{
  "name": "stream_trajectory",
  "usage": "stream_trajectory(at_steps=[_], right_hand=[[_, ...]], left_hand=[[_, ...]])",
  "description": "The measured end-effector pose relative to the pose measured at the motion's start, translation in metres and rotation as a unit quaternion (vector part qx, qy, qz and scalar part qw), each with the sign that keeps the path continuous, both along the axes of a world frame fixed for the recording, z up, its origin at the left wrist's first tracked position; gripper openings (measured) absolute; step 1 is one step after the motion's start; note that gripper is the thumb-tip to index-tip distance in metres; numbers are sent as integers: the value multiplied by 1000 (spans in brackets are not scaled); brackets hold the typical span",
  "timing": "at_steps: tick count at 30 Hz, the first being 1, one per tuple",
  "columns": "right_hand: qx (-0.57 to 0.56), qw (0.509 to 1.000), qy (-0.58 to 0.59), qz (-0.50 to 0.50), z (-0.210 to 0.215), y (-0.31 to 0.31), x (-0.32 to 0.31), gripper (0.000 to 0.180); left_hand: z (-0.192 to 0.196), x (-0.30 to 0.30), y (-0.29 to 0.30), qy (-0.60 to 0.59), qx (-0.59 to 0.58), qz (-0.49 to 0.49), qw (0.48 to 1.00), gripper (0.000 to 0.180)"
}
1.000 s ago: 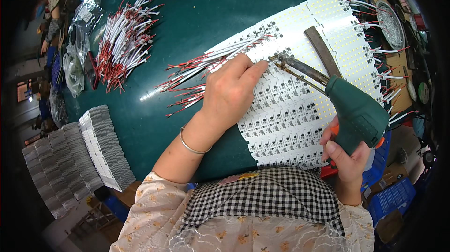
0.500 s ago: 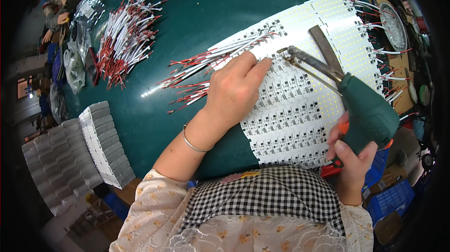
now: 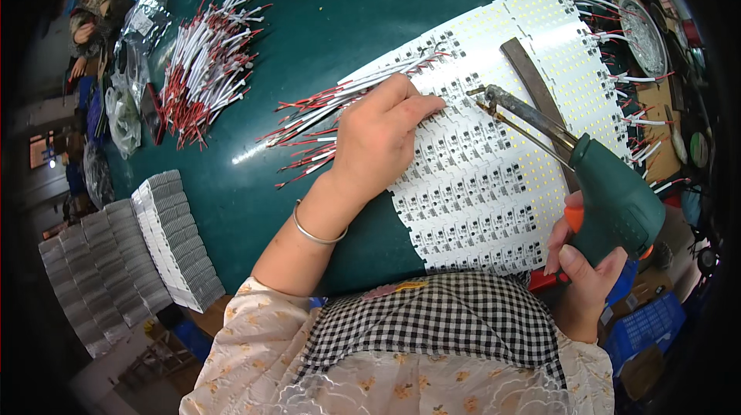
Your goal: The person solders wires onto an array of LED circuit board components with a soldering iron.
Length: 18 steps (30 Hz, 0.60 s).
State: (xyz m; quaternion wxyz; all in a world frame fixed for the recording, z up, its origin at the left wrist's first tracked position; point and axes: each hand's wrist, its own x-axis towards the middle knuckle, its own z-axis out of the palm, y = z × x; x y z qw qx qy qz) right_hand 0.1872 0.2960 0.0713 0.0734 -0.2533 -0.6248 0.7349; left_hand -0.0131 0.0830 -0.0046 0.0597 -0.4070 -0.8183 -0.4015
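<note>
My right hand (image 3: 588, 276) grips a green soldering gun (image 3: 617, 203) with an orange trigger. The gun's tip (image 3: 480, 99) hangs over white circuit boards (image 3: 455, 156) dotted with yellow LEDs and black parts, just right of my left fingertips. My left hand (image 3: 378, 133), a bangle at its wrist, is closed in a pinch over the boards' left part. What sits between its finger and thumb is hidden. White cables with red wire ends (image 3: 324, 99) lie beside and partly under this hand, reaching onto the boards.
A dark flat bar (image 3: 532, 75) lies across the boards. Soldered cables (image 3: 637, 79) stick out along their right edge, near a round dish (image 3: 642, 41). To the left are a heap of cables (image 3: 208, 60), stacked silvery-white boards (image 3: 174, 237) and plastic bags (image 3: 123, 114). Another person's hand (image 3: 79, 68) shows far left.
The soldering gun and my right hand have shifted slightly to the right and down. My left hand has drawn a little to the left, still pinched.
</note>
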Motion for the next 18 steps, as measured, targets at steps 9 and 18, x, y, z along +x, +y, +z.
stream_trajectory(at_steps=[9, 18], right_hand=[[-16, 997, 20, 68, -8, -5, 6, 49], [108, 984, -15, 140, -11, -7, 6, 47]], left_hand=[[-1, -2, -1, 58, 5, -25, 998, 28], [-7, -1, -2, 87, 7, -23, 996, 30]])
